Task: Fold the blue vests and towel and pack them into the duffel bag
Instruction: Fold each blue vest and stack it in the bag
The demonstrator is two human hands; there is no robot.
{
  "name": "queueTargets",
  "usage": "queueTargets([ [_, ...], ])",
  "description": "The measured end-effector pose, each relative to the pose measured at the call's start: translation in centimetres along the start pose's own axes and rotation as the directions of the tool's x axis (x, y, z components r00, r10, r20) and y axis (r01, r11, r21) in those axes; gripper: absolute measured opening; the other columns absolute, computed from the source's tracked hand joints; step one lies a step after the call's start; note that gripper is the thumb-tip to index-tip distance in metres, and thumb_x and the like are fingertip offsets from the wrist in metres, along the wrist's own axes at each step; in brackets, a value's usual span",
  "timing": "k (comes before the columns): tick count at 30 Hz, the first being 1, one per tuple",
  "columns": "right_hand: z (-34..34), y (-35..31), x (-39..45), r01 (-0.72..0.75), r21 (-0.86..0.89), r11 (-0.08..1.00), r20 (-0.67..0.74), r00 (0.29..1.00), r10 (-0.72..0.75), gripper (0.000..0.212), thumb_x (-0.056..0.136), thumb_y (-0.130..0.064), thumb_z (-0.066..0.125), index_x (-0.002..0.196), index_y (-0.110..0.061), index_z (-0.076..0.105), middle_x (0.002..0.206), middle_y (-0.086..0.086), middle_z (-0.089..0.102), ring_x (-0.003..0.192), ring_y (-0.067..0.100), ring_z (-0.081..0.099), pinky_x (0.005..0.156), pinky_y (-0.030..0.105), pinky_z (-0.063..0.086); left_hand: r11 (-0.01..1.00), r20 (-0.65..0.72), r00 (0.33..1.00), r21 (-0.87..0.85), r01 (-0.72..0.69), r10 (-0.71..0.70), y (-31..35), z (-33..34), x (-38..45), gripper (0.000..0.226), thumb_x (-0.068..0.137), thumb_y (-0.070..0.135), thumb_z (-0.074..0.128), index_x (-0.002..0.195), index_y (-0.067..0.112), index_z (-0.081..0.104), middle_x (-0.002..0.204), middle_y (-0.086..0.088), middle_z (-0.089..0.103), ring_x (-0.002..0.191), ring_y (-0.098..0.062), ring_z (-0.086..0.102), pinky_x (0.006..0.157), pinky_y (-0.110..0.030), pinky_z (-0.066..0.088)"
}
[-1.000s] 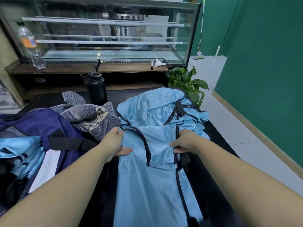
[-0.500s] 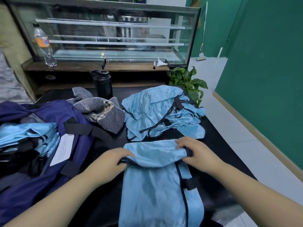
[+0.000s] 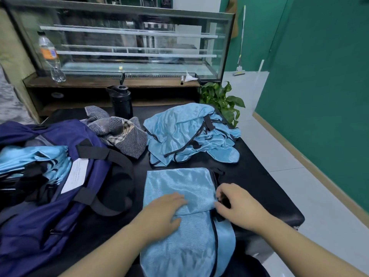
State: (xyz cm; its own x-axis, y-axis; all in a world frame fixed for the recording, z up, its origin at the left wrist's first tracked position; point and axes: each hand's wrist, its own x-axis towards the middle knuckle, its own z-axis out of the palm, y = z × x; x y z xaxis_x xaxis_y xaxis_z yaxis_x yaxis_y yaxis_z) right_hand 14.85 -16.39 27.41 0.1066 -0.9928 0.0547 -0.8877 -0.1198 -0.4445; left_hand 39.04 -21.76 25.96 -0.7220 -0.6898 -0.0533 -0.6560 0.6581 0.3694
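A light blue vest (image 3: 179, 186) lies on the black table (image 3: 259, 186) in front of me, its top part folded down over the body. My left hand (image 3: 165, 208) rests flat on the fold's lower edge. My right hand (image 3: 237, 206) pinches the vest's right edge at its black trim. Behind it sits a heap of loose blue vests (image 3: 189, 134). A grey striped towel (image 3: 119, 132) lies crumpled to the heap's left. The navy duffel bag (image 3: 50, 196) stands open at the left with folded blue vests (image 3: 30, 162) inside.
A black bottle (image 3: 121, 100) stands at the table's back, before a glass display case (image 3: 127, 43) with a plastic bottle (image 3: 50, 56) on its ledge. A potted plant (image 3: 221, 100) grows at the table's far right corner. White floor tiles and a green wall lie right.
The vest's top was pulled off the heap and folded down toward me. Both hands came nearer, the left now flat on the fold, the right at the right edge.
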Motion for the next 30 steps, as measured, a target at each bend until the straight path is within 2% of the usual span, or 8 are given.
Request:
queueTargets([
  [3,0.3,-0.3,-0.6,-0.052,-0.153,0.987,0.052,0.997,0.061,0.035,0.078,-0.057,0.061,0.091,-0.027,0.05,0.079,-0.015,0.048,0.088,0.009,0.046,0.076,0.027,0.034,1.0,-0.023,1.0,0.009,0.009,-0.009,1.0,1.7,1.4,0.045,0.096,0.036,0.049,0.139,0.027,0.041,0.141,0.013,0.04,0.133,-0.009,0.035,0.108,-0.023,0.025],
  [7,0.9,0.9,-0.8,-0.047,-0.262,0.964,0.07,0.995,0.068,0.026,0.086,-0.05,0.057,0.092,-0.025,0.052,0.094,-0.012,0.047,0.096,0.01,0.037,0.081,0.027,0.03,0.998,-0.113,0.991,-0.008,0.065,-0.065,1.0,2.9,2.1,0.024,0.096,0.033,0.048,0.118,0.026,0.054,0.117,0.013,0.051,0.11,-0.01,0.048,0.093,-0.024,0.037],
  [10,1.5,2.6,-1.1,-0.052,-0.15,0.987,0.062,0.996,0.062,0.022,0.09,-0.041,0.058,0.093,-0.02,0.06,0.105,-0.013,0.048,0.107,0.009,0.035,0.094,0.025,0.034,0.996,-0.178,0.98,-0.033,0.081,-0.085,1.0,3.5,2.1,0.016,0.098,0.031,0.046,0.107,0.023,0.056,0.105,0.012,0.053,0.097,-0.009,0.049,0.084,-0.023,0.037],
  [12,1.6,3.7,-1.3,-0.124,-0.049,0.991,0.016,0.992,0.125,0.015,0.091,-0.035,0.06,0.082,-0.022,0.059,0.109,-0.015,0.045,0.112,0.006,0.03,0.097,0.02,0.029,0.994,-0.198,0.975,-0.046,0.096,-0.103,1.0,3.7,2.2,0.012,0.098,0.029,0.045,0.098,0.022,0.055,0.097,0.011,0.05,0.088,-0.011,0.047,0.075,-0.024,0.034],
  [14,1.8,4.5,-1.4,-0.212,0.025,0.977,0.018,0.977,0.211,0.024,0.09,-0.03,0.061,0.069,-0.028,0.051,0.108,-0.015,0.043,0.115,0.007,0.03,0.094,0.018,0.025,0.991,-0.206,0.969,-0.058,0.124,-0.134,0.9,3.7,2.3,0.011,0.099,0.027,0.043,0.092,0.023,0.05,0.09,0.011,0.047,0.084,-0.013,0.045,0.072,-0.026,0.033],
  [19,2.1,4.6,-1.0,-0.295,0.1,0.95,0.025,0.956,0.294,0.031,0.084,-0.021,0.064,0.058,-0.025,0.047,0.098,-0.019,0.042,0.108,0.011,0.036,0.09,0.02,0.03,0.973,-0.223,0.959,-0.19,0.134,-0.175,1.2,2.3,2.1,0.015,0.1,0.028,0.04,0.089,0.024,0.048,0.088,0.011,0.051,0.082,-0.012,0.05,0.076,-0.029,0.042],
  [25,1.8,4.6,-1.2,-0.324,0.147,0.935,0.04,0.946,0.322,0.031,0.082,-0.016,0.064,0.058,-0.02,0.045,0.1,-0.016,0.045,0.109,0.011,0.037,0.089,0.018,0.028,0.999,-0.214,0.977,-0.028,-0.032,0.025,1.7,2.2,1.3,0.013,0.1,0.026,0.039,0.09,0.023,0.047,0.09,0.012,0.049,0.083,-0.011,0.045,0.077,-0.023,0.032],
  [30,1.1,3.9,-1.0,-0.324,0.14,0.936,0.073,0.946,0.317,0.017,0.082,-0.017,0.065,0.072,-0.021,0.051,0.101,-0.01,0.048,0.102,0.012,0.041,0.081,0.019,0.031,0.999,-0.176,0.984,-0.037,-0.031,0.024,2.0,2.9,1.1,0.015,0.1,0.026,0.04,0.086,0.023,0.045,0.104,0.005,0.059,0.104,-0.013,0.051,0.091,-0.027,0.036],
])
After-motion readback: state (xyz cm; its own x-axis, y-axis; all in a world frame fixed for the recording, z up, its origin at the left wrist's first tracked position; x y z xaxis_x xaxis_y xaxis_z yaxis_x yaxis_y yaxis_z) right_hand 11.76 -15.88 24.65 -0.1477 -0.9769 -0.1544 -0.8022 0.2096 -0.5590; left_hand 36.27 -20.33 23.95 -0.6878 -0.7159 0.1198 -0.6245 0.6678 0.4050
